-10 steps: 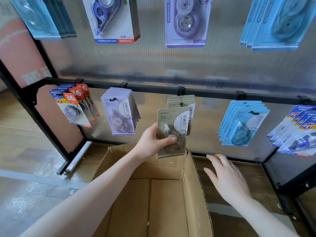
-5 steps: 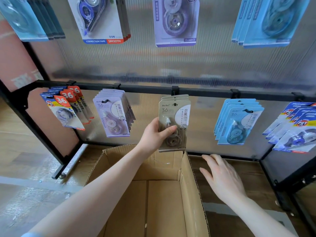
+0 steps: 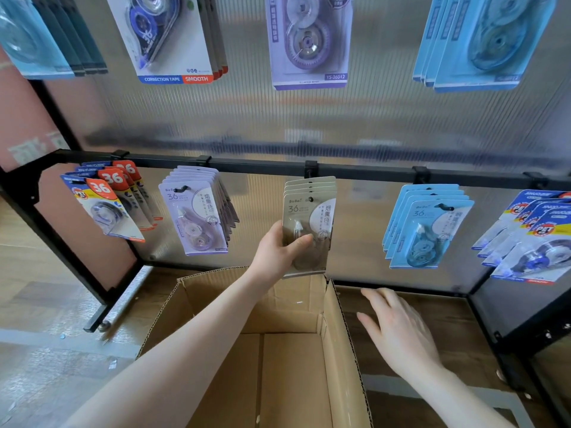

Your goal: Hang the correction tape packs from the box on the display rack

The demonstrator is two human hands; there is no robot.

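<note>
My left hand (image 3: 278,254) grips a grey-beige correction tape pack (image 3: 312,223) by its lower left edge. The pack's hanging hole sits on the middle hook (image 3: 310,199) of the black rack bar (image 3: 364,173), in front of a few matching packs. Below it stands the open cardboard box (image 3: 343,344); its inside floor looks bare. My right hand (image 3: 398,332) hovers flat with fingers apart just right of the box's right wall, holding nothing.
Other hooks carry orange-blue packs (image 3: 105,205), purple packs (image 3: 197,217), light blue packs (image 3: 426,230) and blue-white packs (image 3: 534,239). Larger packs hang on the upper row before a ribbed translucent panel. A black frame leg (image 3: 95,282) stands left; wooden floor lies around.
My left hand lifted the grey-beige pack from above the box up to the middle hook, where its hole now sits. My right hand stayed beside the box.
</note>
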